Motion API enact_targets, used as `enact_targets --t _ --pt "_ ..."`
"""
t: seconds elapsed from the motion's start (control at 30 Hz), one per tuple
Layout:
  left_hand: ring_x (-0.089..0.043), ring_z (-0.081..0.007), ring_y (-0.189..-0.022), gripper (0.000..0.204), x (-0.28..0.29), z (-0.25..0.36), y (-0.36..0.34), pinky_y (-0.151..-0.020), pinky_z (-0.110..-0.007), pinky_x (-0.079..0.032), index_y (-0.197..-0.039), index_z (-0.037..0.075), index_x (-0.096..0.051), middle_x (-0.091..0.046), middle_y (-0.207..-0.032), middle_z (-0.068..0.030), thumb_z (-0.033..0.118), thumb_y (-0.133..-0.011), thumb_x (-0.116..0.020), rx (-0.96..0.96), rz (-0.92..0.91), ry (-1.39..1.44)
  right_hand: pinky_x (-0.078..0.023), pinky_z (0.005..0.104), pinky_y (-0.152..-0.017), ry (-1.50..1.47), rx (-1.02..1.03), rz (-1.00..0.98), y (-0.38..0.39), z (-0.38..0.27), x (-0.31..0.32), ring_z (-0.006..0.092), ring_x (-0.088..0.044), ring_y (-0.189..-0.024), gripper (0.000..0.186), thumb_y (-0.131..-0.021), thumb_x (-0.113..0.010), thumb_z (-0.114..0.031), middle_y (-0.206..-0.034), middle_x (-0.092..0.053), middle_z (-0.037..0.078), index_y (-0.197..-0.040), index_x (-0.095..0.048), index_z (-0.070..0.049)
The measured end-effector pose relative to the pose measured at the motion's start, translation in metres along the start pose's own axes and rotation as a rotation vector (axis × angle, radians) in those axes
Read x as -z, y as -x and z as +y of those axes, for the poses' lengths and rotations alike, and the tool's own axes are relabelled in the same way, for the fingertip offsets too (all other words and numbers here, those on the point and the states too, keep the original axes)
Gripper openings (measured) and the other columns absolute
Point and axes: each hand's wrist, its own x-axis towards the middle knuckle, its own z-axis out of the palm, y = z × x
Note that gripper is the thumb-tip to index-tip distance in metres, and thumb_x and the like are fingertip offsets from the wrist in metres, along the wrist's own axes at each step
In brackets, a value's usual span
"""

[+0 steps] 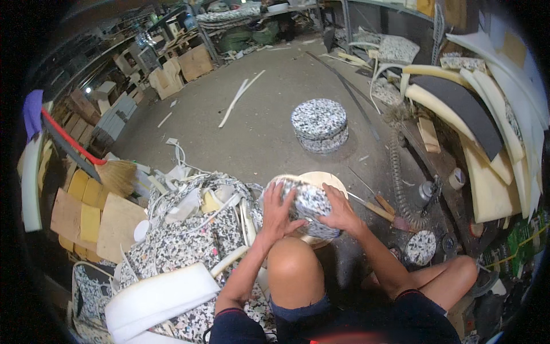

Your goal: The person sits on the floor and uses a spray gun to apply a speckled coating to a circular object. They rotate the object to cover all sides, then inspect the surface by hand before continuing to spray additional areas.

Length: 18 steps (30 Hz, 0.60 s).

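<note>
Between my two hands is a round piece of speckled black-and-white foam, tilted up in front of my raised knee. My left hand grips its left side, with the fingers laid over the face. On the right edge my right hand presses, thumb low and fingers over the top. A pale round wooden disc shows behind and beneath the foam, partly hidden by it. Farther off on the floor stands a speckled foam cylinder, which has a seam around its side.
Speckled foam scraps and a white foam strip are heaped at my left, near a straw broom. To the right lie a brush, a coiled hose, a small foam disc and leaning foam sheets.
</note>
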Motion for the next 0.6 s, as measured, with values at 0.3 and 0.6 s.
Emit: enact_targets --t 0.3,0.6 --pt "-0.054 -0.04 -0.106 0.091 0.015 0.006 -0.027 -0.092 -0.049 -0.043 -0.147 0.01 -0.043 -0.055 -0.125 -0.0225 0.063 -0.078 -0.07 -0.178 -0.315 -0.075 -0.029 0.072 -0.106 0.269 0.202 0.063 0.023 -0.002 -0.038 0.0487 -0.032 -0.141 0.092 -0.078 -0.078 -0.029 -0.157 -0.028 0.026 -0.154 -0.031 -0.01" --pt "-0.053 -0.0358 -0.102 0.078 0.001 0.005 0.009 -0.085 -0.046 -0.042 -0.141 0.016 -0.053 -0.055 -0.119 -0.0201 0.063 -0.081 -0.065 -0.248 -0.045 -0.18 -0.03 0.0636 -0.11 0.098 0.312 0.227 0.045 -0.005 -0.052 0.0459 -0.035 -0.141 0.077 -0.082 -0.075 -0.024 -0.155 -0.034 0.024 -0.148 -0.04 -0.006"
